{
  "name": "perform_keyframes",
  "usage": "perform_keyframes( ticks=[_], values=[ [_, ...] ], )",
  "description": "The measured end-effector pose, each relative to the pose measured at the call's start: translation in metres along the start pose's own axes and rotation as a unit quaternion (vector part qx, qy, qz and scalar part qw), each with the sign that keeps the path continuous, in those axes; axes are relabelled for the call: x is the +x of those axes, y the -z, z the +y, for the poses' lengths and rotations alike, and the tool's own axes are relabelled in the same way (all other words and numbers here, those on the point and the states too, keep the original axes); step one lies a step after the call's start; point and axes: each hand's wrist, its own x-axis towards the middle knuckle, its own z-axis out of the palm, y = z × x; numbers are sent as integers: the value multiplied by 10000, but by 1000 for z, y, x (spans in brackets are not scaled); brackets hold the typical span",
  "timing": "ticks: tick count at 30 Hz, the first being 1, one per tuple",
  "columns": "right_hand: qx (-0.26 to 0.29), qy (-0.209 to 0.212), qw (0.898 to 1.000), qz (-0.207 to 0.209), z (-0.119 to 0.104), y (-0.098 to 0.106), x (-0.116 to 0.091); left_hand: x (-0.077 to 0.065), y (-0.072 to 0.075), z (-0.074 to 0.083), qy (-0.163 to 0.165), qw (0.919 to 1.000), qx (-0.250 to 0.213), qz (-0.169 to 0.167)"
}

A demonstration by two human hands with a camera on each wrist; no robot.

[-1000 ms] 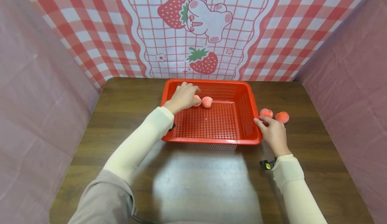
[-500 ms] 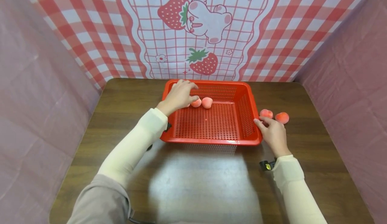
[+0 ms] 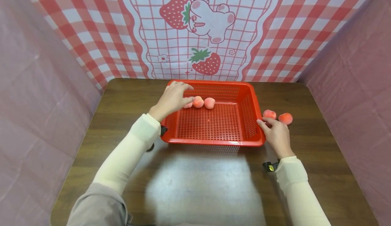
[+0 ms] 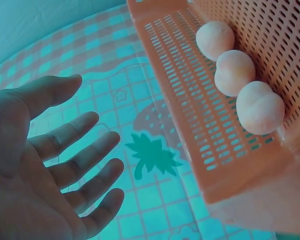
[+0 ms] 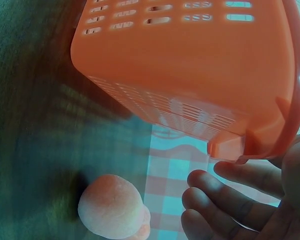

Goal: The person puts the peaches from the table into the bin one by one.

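A red plastic basket (image 3: 213,142) with slotted walls stands on the table. Three peaches lie in a row along its back: one on the right (image 3: 209,103), a middle peach (image 3: 198,101), and a left peach (image 3: 188,106) partly covered by my left hand (image 3: 171,100). That hand is over the basket's left end with fingers spread; the left wrist view shows its palm (image 4: 45,170) holding nothing. My right hand (image 3: 278,136) holds the basket's right rim, thumb on top and fingertips (image 5: 202,182) below the rim. Beyond it lie two more peaches (image 3: 269,114) (image 5: 111,206).
The wooden table (image 3: 122,117) reaches back to a red-and-white checked cloth (image 3: 284,32) with strawberries. Pink curtains (image 3: 351,83) hang at both sides. A dark wrist camera (image 3: 268,167) sits below the right hand.
My left hand has drawn back to the left, away from the peaches in the basket, uncovering the middle one and part of the left one. The right hand has stayed at the rim.
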Motion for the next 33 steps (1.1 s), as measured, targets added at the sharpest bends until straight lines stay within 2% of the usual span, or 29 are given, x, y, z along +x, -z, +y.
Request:
perform_keyframes(
  ticks=[9,18,27,33],
  values=[
    [-30,100,9999,129,2,-2,0,-14,12,-12,239,9995,-157,111],
    [44,88,9999,79,2,0,1,-32,19,-32,352,9987,-210,305],
    [56,107,9999,84,1,1,2,-50,18,-55,592,9966,-324,479],
    [36,45,10000,-56,1,1,0,-60,18,-66,743,9958,-369,383]
  ],
)
